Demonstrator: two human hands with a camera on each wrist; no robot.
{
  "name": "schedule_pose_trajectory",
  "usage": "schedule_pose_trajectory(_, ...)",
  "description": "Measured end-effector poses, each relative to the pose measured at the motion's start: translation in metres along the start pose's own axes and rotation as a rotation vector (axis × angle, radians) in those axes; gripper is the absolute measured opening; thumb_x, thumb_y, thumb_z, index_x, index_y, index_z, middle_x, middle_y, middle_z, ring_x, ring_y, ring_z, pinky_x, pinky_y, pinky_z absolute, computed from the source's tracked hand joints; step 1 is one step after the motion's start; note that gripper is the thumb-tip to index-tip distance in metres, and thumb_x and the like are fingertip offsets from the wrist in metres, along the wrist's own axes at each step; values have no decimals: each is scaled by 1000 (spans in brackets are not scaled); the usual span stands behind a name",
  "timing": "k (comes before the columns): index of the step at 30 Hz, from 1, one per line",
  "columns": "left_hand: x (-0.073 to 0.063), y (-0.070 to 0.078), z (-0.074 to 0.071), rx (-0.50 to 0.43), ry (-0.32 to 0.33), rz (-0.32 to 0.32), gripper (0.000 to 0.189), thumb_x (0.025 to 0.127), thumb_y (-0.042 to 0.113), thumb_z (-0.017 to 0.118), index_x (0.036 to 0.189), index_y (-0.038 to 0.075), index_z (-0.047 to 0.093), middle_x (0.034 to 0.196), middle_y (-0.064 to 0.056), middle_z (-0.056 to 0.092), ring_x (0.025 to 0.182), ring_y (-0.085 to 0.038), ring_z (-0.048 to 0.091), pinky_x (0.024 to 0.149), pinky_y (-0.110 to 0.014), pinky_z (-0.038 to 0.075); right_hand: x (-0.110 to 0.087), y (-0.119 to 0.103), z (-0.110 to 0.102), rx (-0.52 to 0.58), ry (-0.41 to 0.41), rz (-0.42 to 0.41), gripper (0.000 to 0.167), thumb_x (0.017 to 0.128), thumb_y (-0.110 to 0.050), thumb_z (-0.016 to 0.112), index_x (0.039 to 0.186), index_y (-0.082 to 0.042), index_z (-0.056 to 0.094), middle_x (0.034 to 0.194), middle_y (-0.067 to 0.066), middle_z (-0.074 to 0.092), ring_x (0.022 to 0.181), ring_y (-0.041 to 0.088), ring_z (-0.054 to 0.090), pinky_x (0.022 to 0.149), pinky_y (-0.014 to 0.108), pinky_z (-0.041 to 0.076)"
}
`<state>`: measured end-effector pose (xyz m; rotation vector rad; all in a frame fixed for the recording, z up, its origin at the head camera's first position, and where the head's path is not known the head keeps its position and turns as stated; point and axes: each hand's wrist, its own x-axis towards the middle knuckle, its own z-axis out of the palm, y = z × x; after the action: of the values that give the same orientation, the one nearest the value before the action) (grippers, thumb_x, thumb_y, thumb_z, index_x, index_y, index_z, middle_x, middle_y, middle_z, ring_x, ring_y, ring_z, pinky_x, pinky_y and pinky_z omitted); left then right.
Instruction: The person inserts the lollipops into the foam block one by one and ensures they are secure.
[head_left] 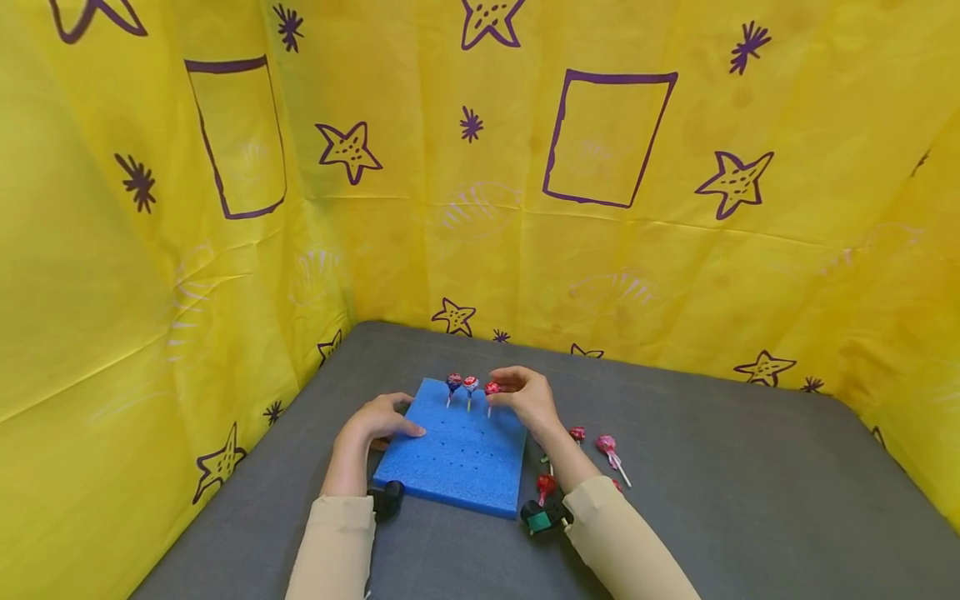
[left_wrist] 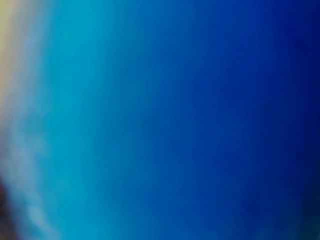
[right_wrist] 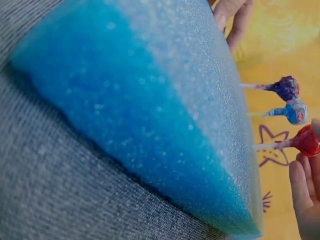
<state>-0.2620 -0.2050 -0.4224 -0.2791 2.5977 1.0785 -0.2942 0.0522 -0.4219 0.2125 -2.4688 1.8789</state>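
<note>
Left wrist view: foam board (head_left: pixel 461 471) blurred. Right wrist view: left hand (head_left: pixel 382 418), right hand (head_left: pixel 529 402) cut off at edges.

Foam board (head_left: pixel 453 446) between my two grips, lollipops at its far end
From my station, the board lies on the surface (head_left: pixel 720 500), my left grip (head_left: pixel 377 417) at its left edge; three lollipops (head_left: pixel 470 385) stand in a row along its far end, the rightmost held in my right grip (head_left: pixel 528 396). Loose lollipops (head_left: pixel 607 444) lie right of the board; cloth (head_left: pixel 420 250) hangs behind the surface and along its left.
</note>
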Motion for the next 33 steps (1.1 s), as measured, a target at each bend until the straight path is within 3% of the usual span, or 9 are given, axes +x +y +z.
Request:
schedule_pose_trajectory(7, 0, -1, 0, -5, -1, -10, 77, 80, 30, 80, 146, 10, 46, 148, -26, 42, 114, -39, 57, 87, -51, 57, -1, -3, -4, -20, -11, -28, 39, 79, -9, 81, 115, -2, 71, 111, 14, 73, 99, 23, 69, 85, 36, 59)
schedule_pose_trajectory(14, -2, -1, -2, -5, -3, 3, 77, 80, 30, 80, 146, 9, 45, 147, -27, 44, 112, -39, 58, 87, -51, 57, 1, -8, -17, -1, 3, -4, 39, 81, -12, 78, 118, -4, 70, 117, 18, 71, 107, 27, 67, 94, 41, 56)
schedule_pose_trajectory(23, 0, -1, 1, -17, 0, -5, 75, 81, 30, 79, 145, 9, 46, 147, -26, 44, 114, -39, 57, 89, -52, 56, -1, -6, -50, 3, 8, 44, 34, 88, -20, 73, 120, -11, 70, 125, 16, 68, 109, 24, 65, 101, 44, 51)
schedule_pose_trajectory(33, -2, -1, 1, -16, -1, 3, 76, 81, 29, 79, 145, 8, 45, 146, -27, 44, 113, -40, 58, 88, -52, 56, -7, -3, -84, 25, 12, 75, 36, 91, -19, 69, 124, -4, 67, 128, 19, 65, 106, 22, 69, 99, 39, 54)
